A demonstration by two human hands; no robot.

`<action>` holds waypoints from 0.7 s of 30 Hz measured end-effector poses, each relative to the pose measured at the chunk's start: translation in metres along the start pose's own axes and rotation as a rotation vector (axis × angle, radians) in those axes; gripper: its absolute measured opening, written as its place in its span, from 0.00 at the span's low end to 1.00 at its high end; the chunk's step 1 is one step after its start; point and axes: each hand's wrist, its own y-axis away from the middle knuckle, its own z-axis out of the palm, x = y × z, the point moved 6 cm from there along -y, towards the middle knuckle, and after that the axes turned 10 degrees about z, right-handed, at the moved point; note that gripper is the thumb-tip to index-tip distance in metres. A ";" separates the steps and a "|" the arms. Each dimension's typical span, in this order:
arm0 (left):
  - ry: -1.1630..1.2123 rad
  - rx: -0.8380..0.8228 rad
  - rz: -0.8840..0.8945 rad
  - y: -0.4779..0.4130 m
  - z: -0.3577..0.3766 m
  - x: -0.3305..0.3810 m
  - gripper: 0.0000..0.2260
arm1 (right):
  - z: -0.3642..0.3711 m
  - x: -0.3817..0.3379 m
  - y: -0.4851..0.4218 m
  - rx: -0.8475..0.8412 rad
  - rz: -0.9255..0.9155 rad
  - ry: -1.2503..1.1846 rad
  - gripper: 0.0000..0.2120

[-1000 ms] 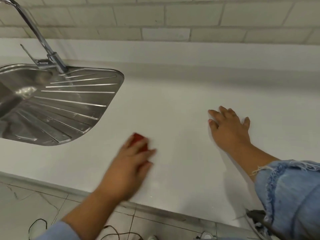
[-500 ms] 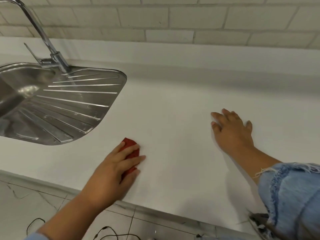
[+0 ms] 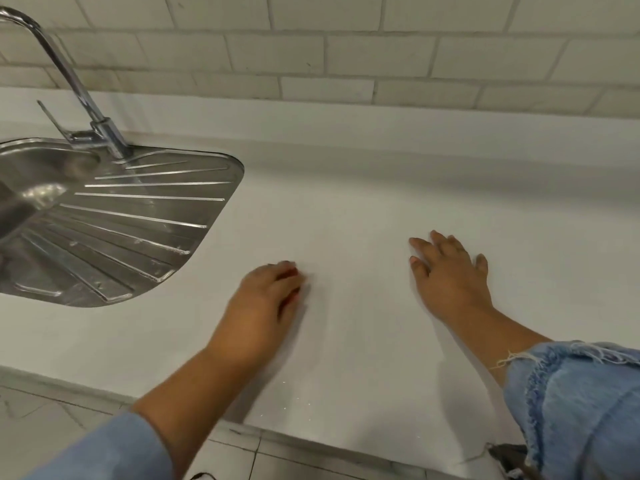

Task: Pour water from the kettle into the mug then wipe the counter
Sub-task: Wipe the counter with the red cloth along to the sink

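My left hand (image 3: 258, 306) covers a small red cloth (image 3: 293, 272) on the white counter (image 3: 363, 202), just right of the sink's corner. Its fingers curl over the cloth, and only thin red slivers show between them. The hand is motion-blurred. My right hand (image 3: 450, 275) lies flat on the counter to the right, fingers spread, holding nothing. No kettle or mug is in view.
A steel sink with a ribbed drainboard (image 3: 138, 216) is set into the counter at the left, with a tall tap (image 3: 86, 98) behind it. A tiled wall (image 3: 346, 46) rises at the back. The counter's front edge (image 3: 311, 441) runs below my arms, above a tiled floor.
My left hand has slid the red cloth away from the front edge, up and to the right, and now hides most of it. My right hand has stayed flat in place.
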 end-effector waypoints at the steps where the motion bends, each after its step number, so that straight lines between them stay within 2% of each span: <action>1: 0.035 -0.067 0.114 -0.002 0.020 0.029 0.13 | 0.000 0.000 0.000 0.000 0.001 0.000 0.22; 3: 0.033 -0.172 0.260 0.001 0.049 0.060 0.16 | 0.000 0.001 0.000 0.001 0.003 0.000 0.22; 7: 0.057 -0.127 0.184 -0.009 0.038 0.012 0.15 | 0.000 0.001 -0.001 -0.005 0.001 0.006 0.22; 9: 0.002 -0.049 0.080 -0.016 0.016 -0.036 0.14 | 0.000 0.001 -0.001 -0.010 0.005 0.008 0.22; 12: -0.123 0.028 -0.181 -0.009 -0.021 -0.115 0.13 | 0.000 0.001 0.001 -0.005 0.006 -0.004 0.22; 14: -0.184 0.048 -0.366 -0.004 -0.036 -0.144 0.13 | -0.002 0.000 0.001 -0.006 0.001 -0.005 0.22; 15: -0.199 0.067 -0.395 -0.008 -0.039 -0.144 0.12 | -0.004 -0.001 0.000 -0.007 -0.005 -0.003 0.22; 18: -0.123 0.098 -0.222 -0.046 -0.017 -0.087 0.12 | -0.019 0.007 -0.012 0.023 -0.019 -0.028 0.20; 21: 0.040 0.017 0.057 -0.080 0.030 0.012 0.13 | -0.037 0.030 -0.037 0.052 0.048 -0.043 0.20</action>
